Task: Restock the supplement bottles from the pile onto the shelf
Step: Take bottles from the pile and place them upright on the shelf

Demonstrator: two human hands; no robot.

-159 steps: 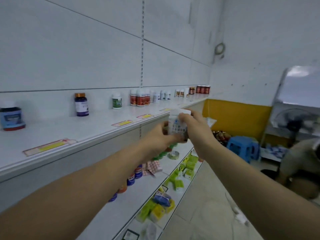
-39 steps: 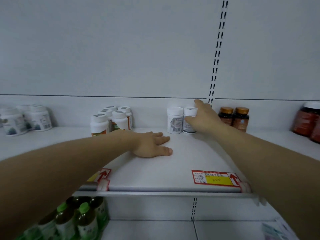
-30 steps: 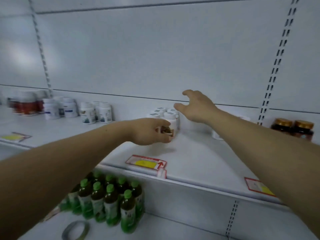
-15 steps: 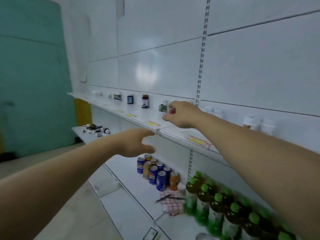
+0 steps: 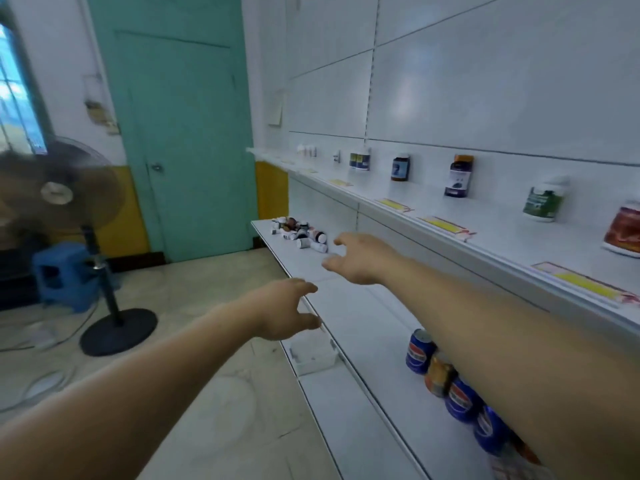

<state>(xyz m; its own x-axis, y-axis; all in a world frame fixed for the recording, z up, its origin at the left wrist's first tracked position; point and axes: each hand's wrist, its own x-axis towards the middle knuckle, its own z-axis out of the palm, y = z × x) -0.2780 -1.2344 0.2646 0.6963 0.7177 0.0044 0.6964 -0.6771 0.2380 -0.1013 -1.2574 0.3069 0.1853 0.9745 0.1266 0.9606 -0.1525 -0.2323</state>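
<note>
Swung left since half a second earlier — teal door (image 5: 187, 133) and standing fan (image 5: 59, 192) now in view, right hand (image 5: 360, 259) off the upper shelf and lowered. Both hands empty, fingers spread and loosely curled, gripping nothing. Right hand extended over the middle shelf (image 5: 346, 306), just short of the pile of supplement bottles (image 5: 300, 234). Left hand (image 5: 284, 311) held lower, near the front edge of that shelf. Pile lying loose at the far end of the middle shelf, bottles on their sides, well apart from the upper shelf (image 5: 450, 216). Upper shelf stocked with single upright bottles spaced apart — dark purple-labelled bottle (image 5: 459, 176), green-labelled white bottle (image 5: 543, 202), red jar (image 5: 623, 230) at the frame edge. Blue and orange drink cans (image 5: 446, 375) standing on the middle shelf below the right forearm. Blue stool (image 5: 65, 275) behind the fan.
</note>
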